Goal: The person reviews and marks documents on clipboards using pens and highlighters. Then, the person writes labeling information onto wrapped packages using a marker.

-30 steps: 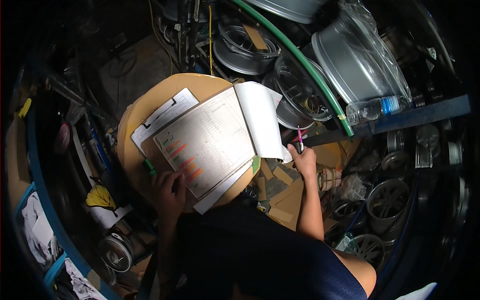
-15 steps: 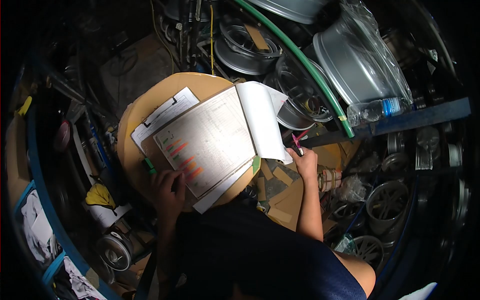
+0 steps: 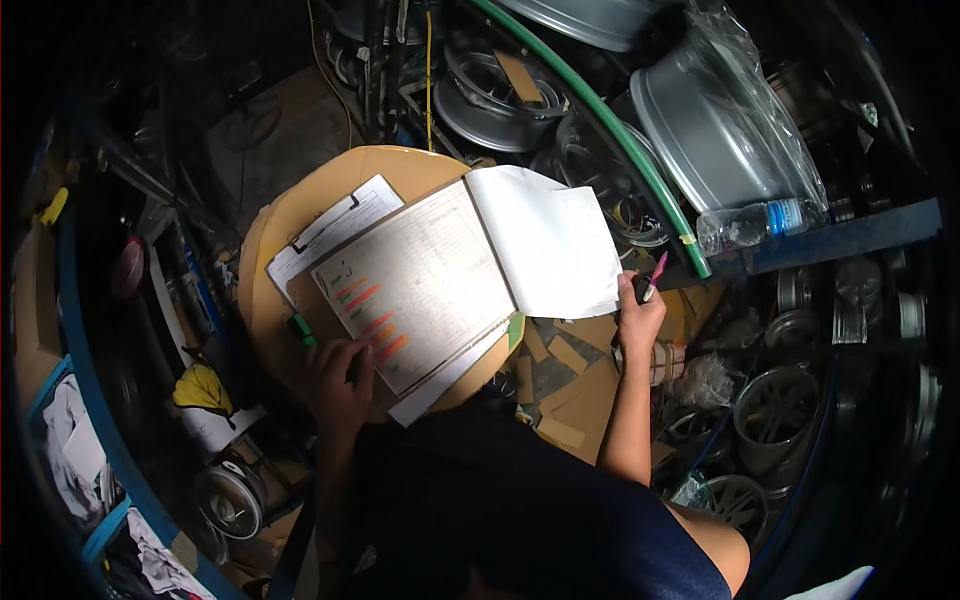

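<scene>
An open ledger book (image 3: 425, 280) with a ruled page and orange, red and green highlighter marks lies on a round cardboard-topped surface (image 3: 275, 225). A white page (image 3: 555, 240) spreads out flat from its right side. At that page's outer edge, my right hand (image 3: 642, 315) is closed on the paper, with a pink pen (image 3: 657, 270) and a dark pen-like item also in its fingers. My left hand (image 3: 338, 385) lies in shadow at the book's lower left edge, fingers curled around something dark. Close to it is a green marker (image 3: 301, 330).
A clipboard with papers (image 3: 335, 230) lies partly under the book. Silver wheel rims (image 3: 500, 95) and a green hose (image 3: 610, 125) are beyond. A plastic bottle (image 3: 760, 225) rests by a blue beam (image 3: 850, 235). Cardboard pieces (image 3: 580, 405) cover the floor at right.
My right hand has moved to the right with the page edge, and the curled page has opened out flatter. My left hand stays in nearly the same place.
</scene>
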`<state>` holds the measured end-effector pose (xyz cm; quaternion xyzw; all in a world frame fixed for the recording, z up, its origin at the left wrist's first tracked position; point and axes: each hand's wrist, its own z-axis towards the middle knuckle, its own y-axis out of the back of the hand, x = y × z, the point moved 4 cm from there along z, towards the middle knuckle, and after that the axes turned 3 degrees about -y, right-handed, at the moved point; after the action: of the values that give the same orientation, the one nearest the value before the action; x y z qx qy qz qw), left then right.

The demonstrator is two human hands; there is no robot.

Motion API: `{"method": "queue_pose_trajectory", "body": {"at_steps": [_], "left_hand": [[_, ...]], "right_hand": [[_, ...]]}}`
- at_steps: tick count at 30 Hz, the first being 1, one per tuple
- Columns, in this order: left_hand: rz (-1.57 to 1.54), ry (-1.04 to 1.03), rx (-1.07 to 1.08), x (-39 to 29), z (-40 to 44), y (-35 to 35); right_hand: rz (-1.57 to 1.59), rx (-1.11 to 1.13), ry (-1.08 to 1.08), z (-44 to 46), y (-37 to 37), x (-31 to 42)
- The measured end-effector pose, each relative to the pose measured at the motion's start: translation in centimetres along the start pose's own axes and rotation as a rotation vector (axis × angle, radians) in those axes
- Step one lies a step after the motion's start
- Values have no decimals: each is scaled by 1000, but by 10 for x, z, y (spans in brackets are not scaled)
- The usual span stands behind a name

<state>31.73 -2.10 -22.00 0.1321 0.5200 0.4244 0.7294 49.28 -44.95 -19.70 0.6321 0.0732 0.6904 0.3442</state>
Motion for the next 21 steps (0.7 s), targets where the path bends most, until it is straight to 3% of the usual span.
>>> {"method": "queue_pose_trajectory", "body": {"at_steps": [2,9,12,15,18,19,21], "left_hand": [[4,3,-7,1,0,0],[-2,18,-14,0,-1,1],[0,22,-13,0,-1,2],[-2,18,-5,1,-1,1],[-5,13,0,1,-1,1],[-5,13,1,1,0,1],[-5,13,-2,1,-1,1]], "right_hand": [[-75,-92,114,3,0,4],[-414,-67,138,-1,1,21],[-398,-330,661,-3,-1,38],[-417,-233,580,4,4,32],[-499,-10,42,12,14,21],[-105,18,59,13,10,13],[196,161,-149,4,9,20]]}}
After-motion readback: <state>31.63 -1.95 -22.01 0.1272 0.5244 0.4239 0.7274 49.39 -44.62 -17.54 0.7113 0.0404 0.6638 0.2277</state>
